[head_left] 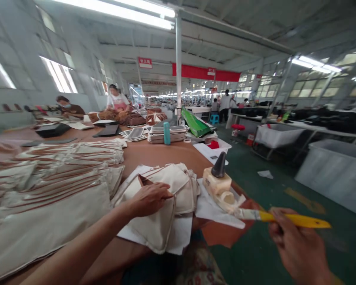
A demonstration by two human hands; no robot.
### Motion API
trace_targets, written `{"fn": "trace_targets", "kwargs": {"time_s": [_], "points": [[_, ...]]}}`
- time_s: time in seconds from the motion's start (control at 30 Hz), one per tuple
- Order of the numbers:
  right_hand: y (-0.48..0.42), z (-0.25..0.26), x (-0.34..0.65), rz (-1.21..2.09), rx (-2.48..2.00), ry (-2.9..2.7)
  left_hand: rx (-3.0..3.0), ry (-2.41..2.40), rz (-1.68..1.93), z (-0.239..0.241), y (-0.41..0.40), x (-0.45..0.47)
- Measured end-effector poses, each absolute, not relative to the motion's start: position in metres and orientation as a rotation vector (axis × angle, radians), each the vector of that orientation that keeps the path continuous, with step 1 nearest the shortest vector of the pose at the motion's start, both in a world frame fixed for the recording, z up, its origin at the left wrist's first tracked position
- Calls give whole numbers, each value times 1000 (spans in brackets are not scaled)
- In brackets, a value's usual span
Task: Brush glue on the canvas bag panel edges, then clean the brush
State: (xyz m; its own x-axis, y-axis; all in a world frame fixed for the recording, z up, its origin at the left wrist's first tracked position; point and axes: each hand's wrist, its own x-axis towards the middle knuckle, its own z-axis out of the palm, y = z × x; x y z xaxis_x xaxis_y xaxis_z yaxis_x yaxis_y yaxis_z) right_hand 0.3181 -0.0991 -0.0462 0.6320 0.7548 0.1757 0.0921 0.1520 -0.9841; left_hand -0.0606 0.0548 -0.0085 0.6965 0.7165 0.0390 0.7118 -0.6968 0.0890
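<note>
My right hand is closed around the yellow handle of a flat paintbrush. Its pale bristles point left, at a glue-smeared paper beside a cream plastic glue container with a dark cone-shaped cap; I cannot tell exactly what they touch. My left hand grips the upper edge of a cream fabric piece with a brown lining showing at its opening. Under it lies a small pile of similar cream pieces on white paper.
Rows of overlapping cream pieces cover the brown table at left. Behind stand stacked panels with a turquoise bottle and a green bag. Co-workers sit and stand farther back. White bins are at right.
</note>
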Motion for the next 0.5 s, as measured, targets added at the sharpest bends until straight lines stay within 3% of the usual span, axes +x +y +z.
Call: {"fn": "trace_targets", "kwargs": {"time_s": [0.2,0.5], "points": [[-39,-52,348,278,-1720,-1267,2800,1234,-52,-42,97,-30],[16,-94,351,316,-1787,-1543,2790,1239,-132,-62,105,-11]]}}
